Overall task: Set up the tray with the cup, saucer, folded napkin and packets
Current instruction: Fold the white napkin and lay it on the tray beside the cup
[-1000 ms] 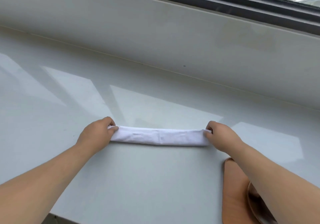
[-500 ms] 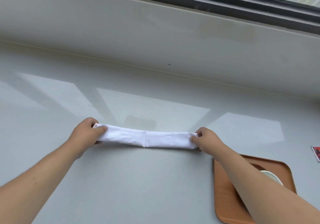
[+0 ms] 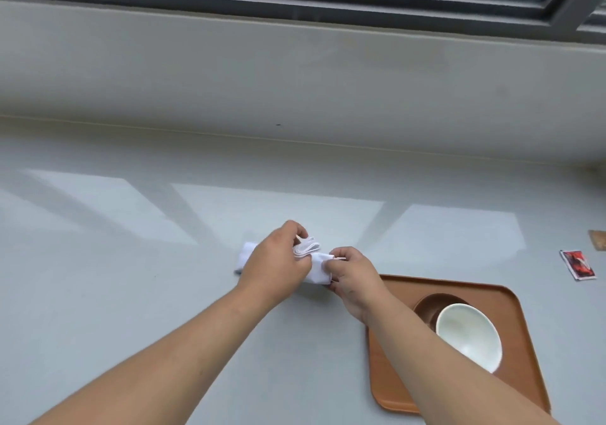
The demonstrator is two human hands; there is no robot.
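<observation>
Left hand [image 3: 273,262] and right hand [image 3: 352,275] close together above grey surface [image 3: 131,293], both closed on white napkin [image 3: 316,265], doubled over between them. Layered cloth edges fanned above left fingers [image 3: 296,231]; one napkin end poking out left of left hand. Brown tray [image 3: 518,332] near right, just beside right hand. White cup [image 3: 469,336] on brown saucer [image 3: 429,306] in tray. Red packet [image 3: 577,264] on surface far right, well apart from tray.
</observation>
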